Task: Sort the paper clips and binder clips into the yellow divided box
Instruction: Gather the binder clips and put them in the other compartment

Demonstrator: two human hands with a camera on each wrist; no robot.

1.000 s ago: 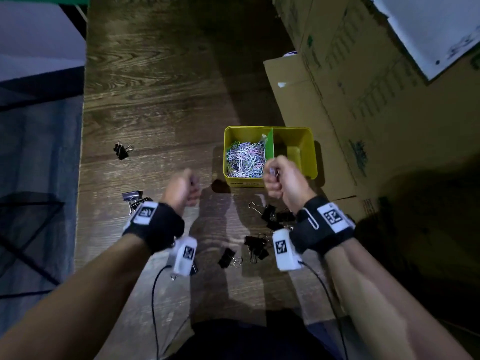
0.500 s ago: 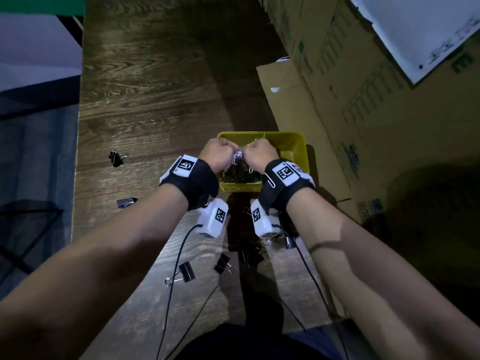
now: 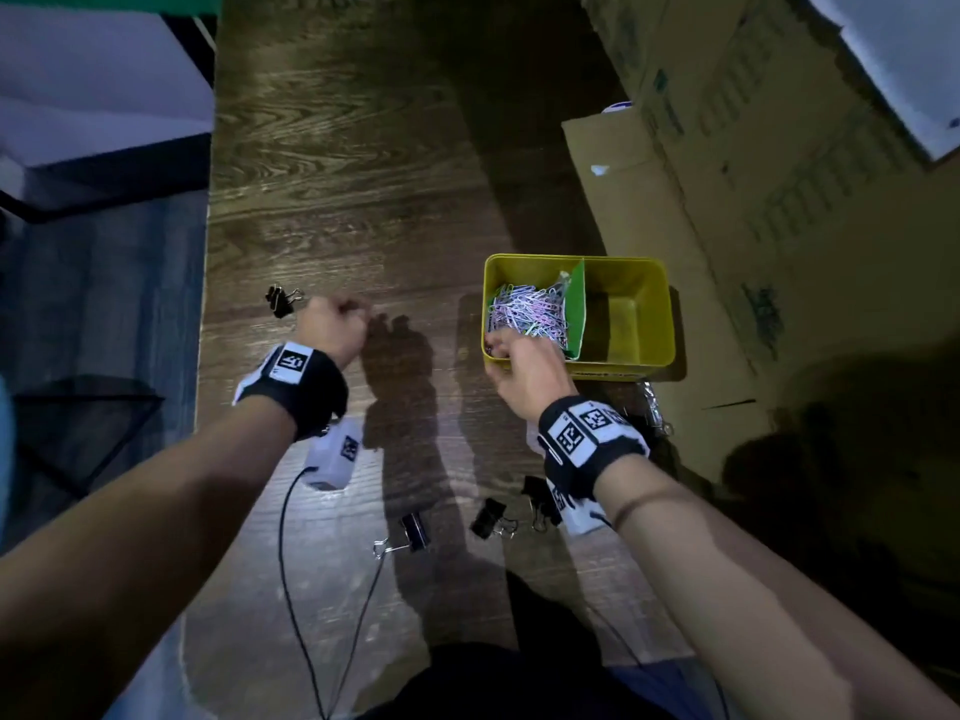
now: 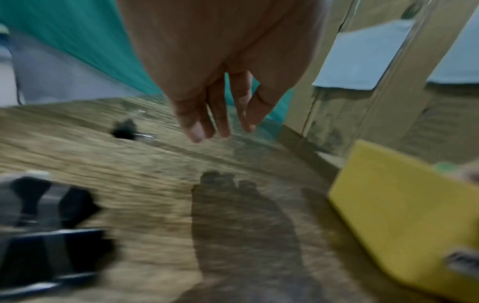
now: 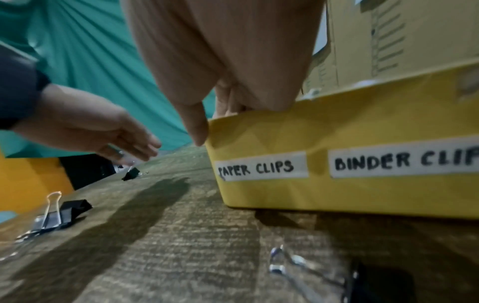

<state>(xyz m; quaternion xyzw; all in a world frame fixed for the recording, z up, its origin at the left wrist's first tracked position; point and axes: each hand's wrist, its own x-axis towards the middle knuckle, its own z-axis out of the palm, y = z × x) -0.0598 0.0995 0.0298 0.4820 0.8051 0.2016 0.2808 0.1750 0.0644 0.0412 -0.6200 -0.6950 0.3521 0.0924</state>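
Observation:
The yellow divided box (image 3: pixel 644 350) stands at the table's right. Its green divider (image 3: pixel 575 314) splits it. Pastel paper clips (image 3: pixel 524 314) fill the left compartment; the right one looks bare. My right hand (image 3: pixel 511 358) is at the near-left corner, thumb (image 5: pixel 197 127) on the outer wall and fingers over the rim, inside. My left hand (image 3: pixel 337 322) hovers with straight, empty fingers (image 4: pixel 220 121), just right of a black binder clip (image 3: pixel 280 299). More binder clips (image 3: pixel 413 532) lie near me. The box front (image 5: pixel 337 131) bears the labels PAPER CLIPS and BINDER CLIP.
Cardboard boxes (image 3: pixel 727 174) rise along the table's right side, close behind the yellow box. The table's left edge (image 3: pixel 205 304) drops to a dark floor. Two wrist-camera cables (image 3: pixel 291 589) trail toward me. Loose wire handles (image 5: pixel 285 260) lie below my right wrist.
Half a second ago both hands met over the paper clip compartment. My left hand has swung left toward the far binder clip. My right hand has drawn back to the box's near-left corner.

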